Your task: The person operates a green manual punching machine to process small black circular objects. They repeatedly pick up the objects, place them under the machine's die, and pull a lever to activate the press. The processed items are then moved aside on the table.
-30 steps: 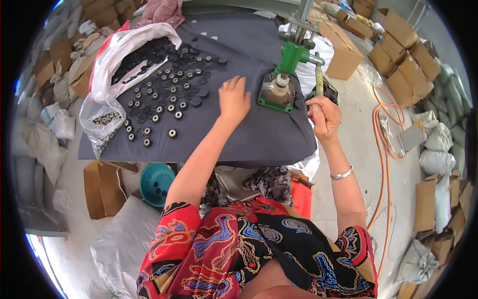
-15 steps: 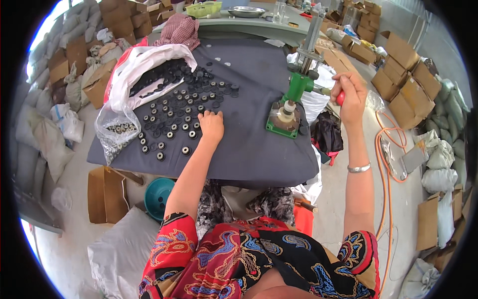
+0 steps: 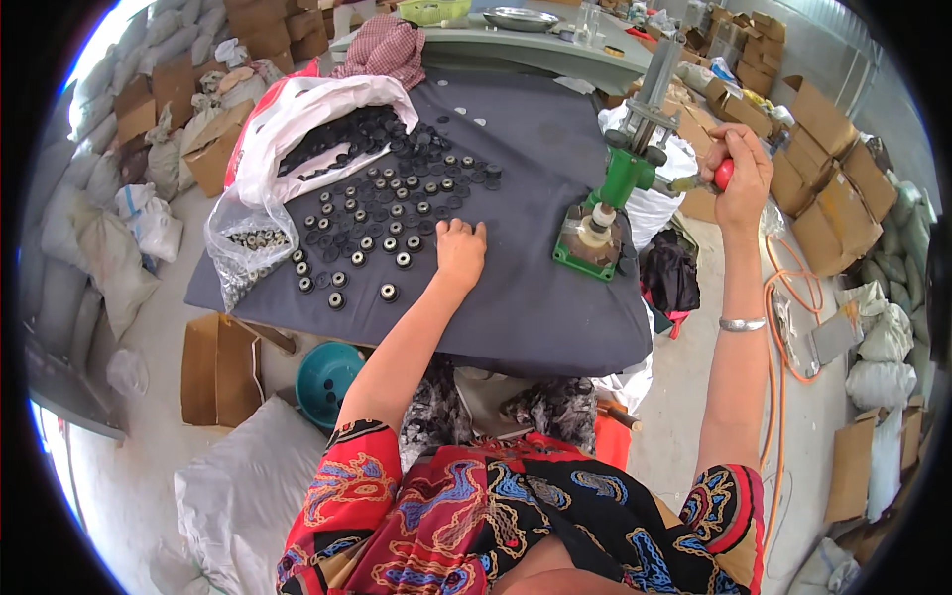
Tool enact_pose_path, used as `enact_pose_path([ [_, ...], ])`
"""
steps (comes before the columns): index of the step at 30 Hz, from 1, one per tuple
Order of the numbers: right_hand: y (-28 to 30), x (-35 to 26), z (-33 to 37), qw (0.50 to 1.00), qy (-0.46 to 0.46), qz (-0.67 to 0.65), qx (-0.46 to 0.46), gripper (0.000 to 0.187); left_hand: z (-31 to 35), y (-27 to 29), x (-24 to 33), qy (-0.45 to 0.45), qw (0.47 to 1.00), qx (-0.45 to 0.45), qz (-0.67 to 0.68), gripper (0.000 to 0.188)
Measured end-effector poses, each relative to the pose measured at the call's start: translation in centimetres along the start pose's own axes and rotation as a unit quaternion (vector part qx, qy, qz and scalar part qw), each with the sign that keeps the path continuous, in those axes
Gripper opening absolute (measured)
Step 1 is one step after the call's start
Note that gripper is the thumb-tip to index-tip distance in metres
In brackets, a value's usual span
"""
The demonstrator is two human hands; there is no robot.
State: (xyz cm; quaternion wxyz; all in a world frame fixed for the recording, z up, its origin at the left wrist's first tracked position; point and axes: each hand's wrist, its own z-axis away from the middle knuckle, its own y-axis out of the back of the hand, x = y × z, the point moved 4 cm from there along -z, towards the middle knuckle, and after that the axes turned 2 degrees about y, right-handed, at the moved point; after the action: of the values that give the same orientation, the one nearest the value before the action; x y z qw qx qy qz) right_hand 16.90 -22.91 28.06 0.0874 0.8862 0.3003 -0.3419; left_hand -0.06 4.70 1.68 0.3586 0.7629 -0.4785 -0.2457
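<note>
My right hand (image 3: 743,183) is closed round the red ball knob (image 3: 724,175) on the lever of a green hand press (image 3: 623,177), which stands at the table's right side. Over the dark cloth, just right of the loose parts, my left hand (image 3: 462,254) is closed with its fingers curled down; whatever they hold is hidden. Several black round parts with metal rings (image 3: 388,293) lie spread to the left of it, among plain black discs (image 3: 342,243). A white plastic bag (image 3: 260,149) spills more black discs, and a clear bag (image 3: 248,260) holds small metal-ringed pieces.
Dark cloth covers the table (image 3: 496,327). A checked cloth (image 3: 385,55) lies at its far edge. On the floor stand a teal basin (image 3: 325,382), an open cardboard box (image 3: 218,367) and a white sack (image 3: 253,486). An orange hose (image 3: 773,397) runs along the right.
My left hand has moved a little right, away from the ringed parts. My right hand stays on the press knob. The whole view has shifted slightly.
</note>
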Motion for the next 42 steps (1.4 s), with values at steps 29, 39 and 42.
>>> enact_pose_path([
  [29,-0.4,-0.1,-0.2,0.999,0.007,0.03,0.037,0.021,1.3,0.7,1.8,0.004,0.988,-0.018,0.152,0.035],
  [39,0.3,0.6,-2.8,0.997,-0.05,0.024,0.061,0.02,-3.1,2.9,6.3,0.089,0.913,-0.017,0.398,0.06],
  [42,0.7,0.7,-3.9,0.997,-0.022,0.043,0.054,0.022,-5.4,1.8,9.6,0.034,0.91,-0.003,0.414,0.071],
])
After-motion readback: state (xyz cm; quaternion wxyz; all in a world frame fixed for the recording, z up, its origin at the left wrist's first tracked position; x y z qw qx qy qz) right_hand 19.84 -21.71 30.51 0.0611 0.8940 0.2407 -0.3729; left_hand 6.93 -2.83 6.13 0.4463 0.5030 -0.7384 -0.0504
